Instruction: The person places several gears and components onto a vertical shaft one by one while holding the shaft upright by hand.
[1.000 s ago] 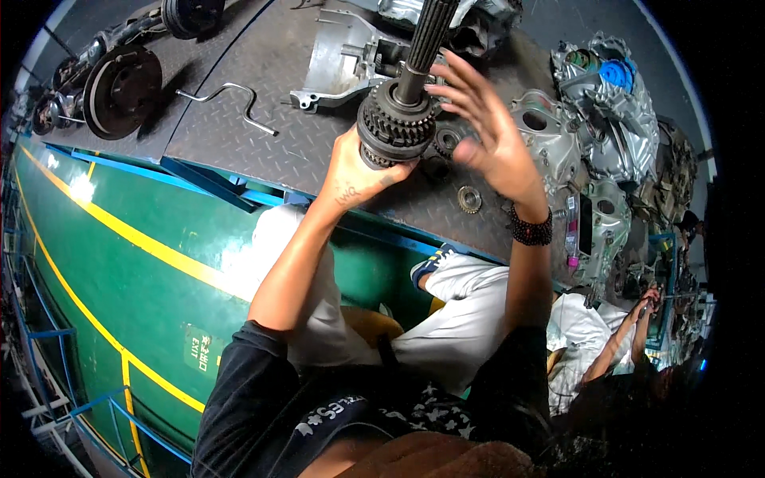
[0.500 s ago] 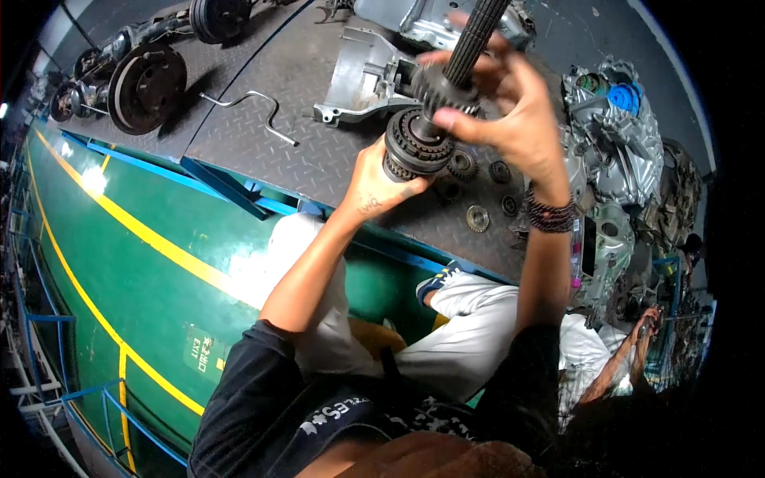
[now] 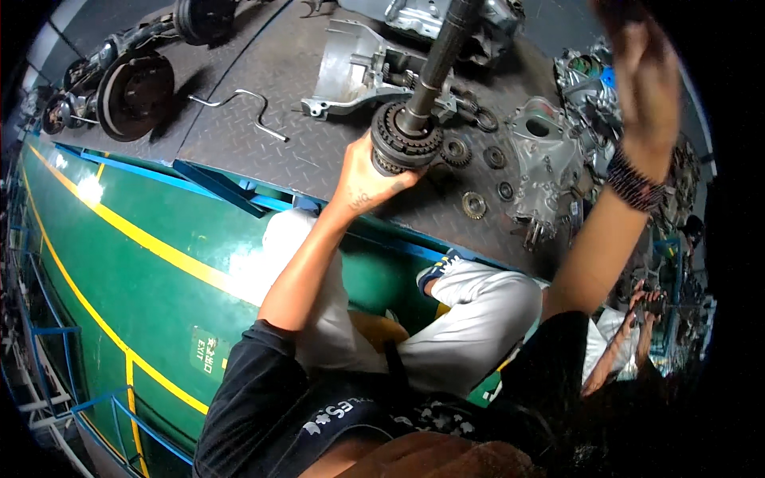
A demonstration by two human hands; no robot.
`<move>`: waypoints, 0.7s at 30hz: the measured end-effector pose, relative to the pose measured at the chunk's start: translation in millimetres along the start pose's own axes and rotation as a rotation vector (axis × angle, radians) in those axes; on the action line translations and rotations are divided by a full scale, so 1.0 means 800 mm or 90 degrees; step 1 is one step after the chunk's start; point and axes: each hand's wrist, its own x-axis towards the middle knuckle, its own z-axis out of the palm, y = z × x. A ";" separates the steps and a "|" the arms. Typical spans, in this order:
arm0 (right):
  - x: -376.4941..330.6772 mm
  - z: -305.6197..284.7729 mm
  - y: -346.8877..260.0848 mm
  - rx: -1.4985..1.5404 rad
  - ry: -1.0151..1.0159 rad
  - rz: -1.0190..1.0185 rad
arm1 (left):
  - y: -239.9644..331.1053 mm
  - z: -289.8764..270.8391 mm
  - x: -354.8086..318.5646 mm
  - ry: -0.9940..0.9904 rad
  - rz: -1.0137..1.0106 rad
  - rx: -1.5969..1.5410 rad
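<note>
Snugly around the geared shaft [image 3: 409, 134], left hand [image 3: 368, 180] fingers — right hand [image 3: 647, 92] well apart, finger state unclear.

Glossy green floor [image 3: 159, 303], yellow lines [image 3: 159, 244]

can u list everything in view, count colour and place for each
gear shaft: 1, dark metal, in the left hand
open housing: 1, silver, beyond the shaft
loose gears and rings: at least five, metallic, right of the shaft
other castings: several, silver, far side and right
bent rod: 1, silver, left on the bench
axle assembly: 1, dark, upper left
bench: 1, dark grey plate, under the parts
floor: green, yellow lines, left
co-worker's hands: dim, far right
trousers: white, lower middle
bracelet: dark, right wrist
left hand: 1, gripping the shaft
right hand: 1, blurred, upper right
</note>
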 end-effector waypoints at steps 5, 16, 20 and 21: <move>-0.202 0.040 0.065 0.001 -0.125 0.358 | 0.024 0.001 -0.003 0.036 -0.009 0.040; -0.356 0.125 0.109 -0.350 -0.426 0.068 | 0.024 -0.001 -0.004 0.055 0.004 0.044; -0.319 0.143 0.115 -0.319 -0.355 0.212 | 0.028 -0.008 -0.009 0.058 -0.008 0.038; -0.325 0.148 0.133 -0.318 -0.354 0.211 | 0.027 -0.007 -0.007 0.052 -0.007 0.038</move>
